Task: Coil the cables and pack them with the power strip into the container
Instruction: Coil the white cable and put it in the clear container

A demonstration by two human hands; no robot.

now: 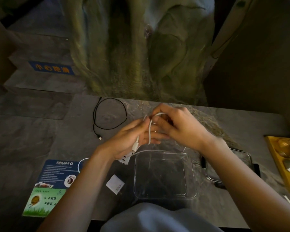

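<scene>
Clear glossy plastic container on matt stone-like table; glossy printed leaflet.

Themed public venue; sculpted tree trunk; blue warning sign; leaflet
</scene>
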